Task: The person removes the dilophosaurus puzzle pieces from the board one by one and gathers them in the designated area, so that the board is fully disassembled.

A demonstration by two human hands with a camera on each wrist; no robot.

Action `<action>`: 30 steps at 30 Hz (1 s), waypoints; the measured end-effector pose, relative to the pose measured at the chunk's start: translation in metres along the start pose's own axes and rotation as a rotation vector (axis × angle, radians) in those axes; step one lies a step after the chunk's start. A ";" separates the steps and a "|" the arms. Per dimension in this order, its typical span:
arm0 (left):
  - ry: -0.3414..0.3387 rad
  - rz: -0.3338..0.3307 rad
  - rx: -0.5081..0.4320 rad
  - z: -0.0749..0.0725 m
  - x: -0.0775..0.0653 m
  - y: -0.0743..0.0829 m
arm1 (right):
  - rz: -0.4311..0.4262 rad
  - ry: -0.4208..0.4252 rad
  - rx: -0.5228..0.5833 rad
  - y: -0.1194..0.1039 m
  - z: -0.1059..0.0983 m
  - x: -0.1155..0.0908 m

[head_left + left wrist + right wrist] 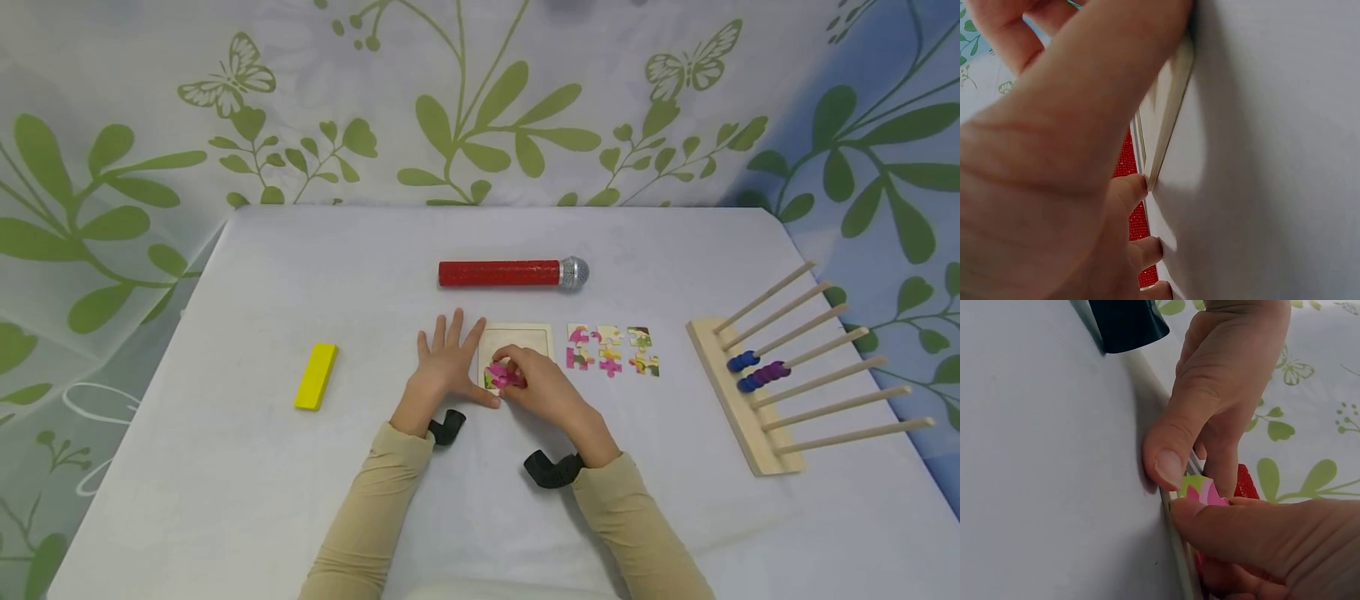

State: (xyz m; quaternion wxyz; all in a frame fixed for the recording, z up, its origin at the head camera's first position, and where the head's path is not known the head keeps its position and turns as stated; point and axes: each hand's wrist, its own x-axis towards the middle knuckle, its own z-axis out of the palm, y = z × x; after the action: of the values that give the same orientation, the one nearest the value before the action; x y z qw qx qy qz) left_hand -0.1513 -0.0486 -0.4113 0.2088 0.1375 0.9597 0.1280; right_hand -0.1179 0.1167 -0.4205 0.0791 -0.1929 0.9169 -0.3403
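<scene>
A small wooden puzzle tray (517,335) lies at the middle of the white table (225,500). My left hand (447,358) lies flat beside the tray's left edge, fingers spread and thumb against the frame (1169,106). My right hand (536,379) pinches a pink and green puzzle piece (504,377) over the tray's lower left corner. In the right wrist view the piece (1202,489) sits between thumb and fingers at the tray edge (1175,544). Several loose puzzle pieces (612,350) lie in rows just right of the tray.
A red microphone (512,272) with a silver head lies behind the tray. A yellow block (316,376) lies to the left. At the right stands a wooden peg rack (750,400) with blue and purple beads (759,371). A leaf-patterned cloth (480,100) backs the table.
</scene>
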 end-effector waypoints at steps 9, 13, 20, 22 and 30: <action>-0.022 -0.013 0.016 -0.001 0.002 0.000 | 0.058 -0.007 0.176 0.016 -0.019 -0.011; -0.017 -0.012 0.010 -0.002 0.001 0.001 | 0.103 -0.012 0.190 0.042 -0.041 -0.030; -0.025 -0.025 0.004 -0.002 -0.001 0.002 | 0.151 -0.043 0.173 0.069 -0.063 -0.053; -0.025 -0.023 0.006 -0.002 -0.001 0.003 | 0.156 -0.057 0.166 0.071 -0.066 -0.056; -0.028 -0.021 0.000 -0.002 -0.001 0.003 | 0.179 -0.046 0.147 0.070 -0.066 -0.057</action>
State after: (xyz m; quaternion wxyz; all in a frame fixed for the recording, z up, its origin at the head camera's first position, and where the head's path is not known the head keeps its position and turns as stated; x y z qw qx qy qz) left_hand -0.1510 -0.0465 -0.4083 0.2237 0.1295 0.9581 0.1238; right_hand -0.1054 0.2274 -0.4157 0.1440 -0.1116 0.9011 -0.3936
